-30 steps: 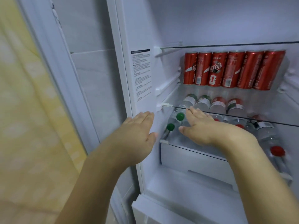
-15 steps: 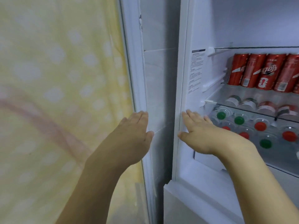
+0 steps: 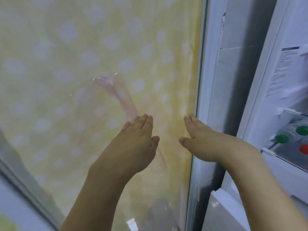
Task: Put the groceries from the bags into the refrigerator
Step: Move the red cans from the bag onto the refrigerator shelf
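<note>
The open refrigerator (image 3: pixel 273 90) fills the right edge of the head view, with a printed label on its inner left wall. Bottles with green caps (image 3: pixel 282 138) and a red cap (image 3: pixel 303 149) lie on a shelf at the far right. My left hand (image 3: pixel 136 144) is held out flat in mid-air, fingers straight and together, holding nothing. My right hand (image 3: pixel 198 139) is also flat and empty, fingers pointing forward, just left of the refrigerator's frame. No grocery bags are visible.
A yellow curtain (image 3: pixel 83 64) with pale dots covers most of the view behind both hands. A white vertical frame (image 3: pixel 202 97) and a grey tiled wall strip (image 3: pixel 236 80) stand between curtain and refrigerator. A grey-white edge (image 3: pixel 20 189) crosses the lower left.
The view has swung left, away from the refrigerator shelves toward the curtain. Both hands have come out of the refrigerator and stay flat and empty. The red cans have left the view.
</note>
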A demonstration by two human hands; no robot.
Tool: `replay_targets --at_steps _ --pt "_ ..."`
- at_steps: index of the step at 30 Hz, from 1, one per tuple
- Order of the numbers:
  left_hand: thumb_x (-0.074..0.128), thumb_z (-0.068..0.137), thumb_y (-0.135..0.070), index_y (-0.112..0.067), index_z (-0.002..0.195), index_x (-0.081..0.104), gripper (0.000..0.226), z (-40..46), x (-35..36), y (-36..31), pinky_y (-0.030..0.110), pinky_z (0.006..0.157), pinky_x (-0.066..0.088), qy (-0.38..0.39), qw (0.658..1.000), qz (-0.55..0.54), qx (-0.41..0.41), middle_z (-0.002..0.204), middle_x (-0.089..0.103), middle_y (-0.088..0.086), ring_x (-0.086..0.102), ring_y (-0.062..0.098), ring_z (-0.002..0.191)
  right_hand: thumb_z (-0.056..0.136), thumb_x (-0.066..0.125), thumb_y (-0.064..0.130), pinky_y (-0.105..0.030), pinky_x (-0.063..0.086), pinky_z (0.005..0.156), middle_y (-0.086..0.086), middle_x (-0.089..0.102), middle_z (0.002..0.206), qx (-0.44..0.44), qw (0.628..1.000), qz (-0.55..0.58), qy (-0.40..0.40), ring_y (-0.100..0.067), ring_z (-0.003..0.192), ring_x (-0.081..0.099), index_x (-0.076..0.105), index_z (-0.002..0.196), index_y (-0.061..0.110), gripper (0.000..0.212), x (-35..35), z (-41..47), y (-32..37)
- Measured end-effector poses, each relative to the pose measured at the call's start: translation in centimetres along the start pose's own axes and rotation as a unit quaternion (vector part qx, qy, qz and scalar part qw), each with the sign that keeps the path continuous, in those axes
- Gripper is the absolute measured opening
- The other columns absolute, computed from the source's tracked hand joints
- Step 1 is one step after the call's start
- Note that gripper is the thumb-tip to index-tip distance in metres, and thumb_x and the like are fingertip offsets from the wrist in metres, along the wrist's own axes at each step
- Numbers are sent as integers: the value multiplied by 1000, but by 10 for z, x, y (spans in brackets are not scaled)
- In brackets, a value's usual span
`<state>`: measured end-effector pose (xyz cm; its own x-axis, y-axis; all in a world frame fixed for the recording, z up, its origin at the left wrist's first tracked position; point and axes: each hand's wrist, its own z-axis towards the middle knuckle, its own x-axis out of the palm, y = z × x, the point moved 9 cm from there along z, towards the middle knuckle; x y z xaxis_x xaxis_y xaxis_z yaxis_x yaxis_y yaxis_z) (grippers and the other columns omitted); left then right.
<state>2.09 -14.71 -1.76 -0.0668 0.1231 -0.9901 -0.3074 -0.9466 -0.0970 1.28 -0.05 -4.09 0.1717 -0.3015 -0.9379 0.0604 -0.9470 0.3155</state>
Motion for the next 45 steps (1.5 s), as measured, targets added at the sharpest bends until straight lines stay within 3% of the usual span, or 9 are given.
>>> replay_targets --at_steps 18,30,35,45 --pt "19 107 -41 -19 156 -15 64 -88 -21 112 29 121 -8 -2 983 23 -182 164 -21 -5 -15 10 151 106 24 39 -32 -7 119 -4 -29 159 -172 981 -79 32 -19 149 -18 -15 155 16 66 34 4 148" --pt "25 107 -39 -18 158 -7 64 -155 -26 161 28 121 -5 -34 953 4 -302 166 -11 -3 -10 10 152 106 24 37 -32 -12 120 -1 -30 159 -322 939 -114 52 -15 148 -22 -15 155 15 66 70 -17 233" --pt "26 107 -38 -15 158 -5 64 -213 -31 188 29 121 -4 -51 933 15 -356 166 -8 -1 -8 12 152 106 23 37 -32 -12 119 -1 -29 159 -383 913 -122 64 -14 148 -22 -14 155 15 66 94 -41 283" --pt "27 107 -40 -16 159 -4 65 -372 -50 242 30 121 -2 -73 860 21 -504 166 -9 -1 -7 14 153 105 27 37 -35 -8 120 -4 -22 161 -521 839 -126 97 -18 150 -16 -7 156 14 66 166 -131 421"
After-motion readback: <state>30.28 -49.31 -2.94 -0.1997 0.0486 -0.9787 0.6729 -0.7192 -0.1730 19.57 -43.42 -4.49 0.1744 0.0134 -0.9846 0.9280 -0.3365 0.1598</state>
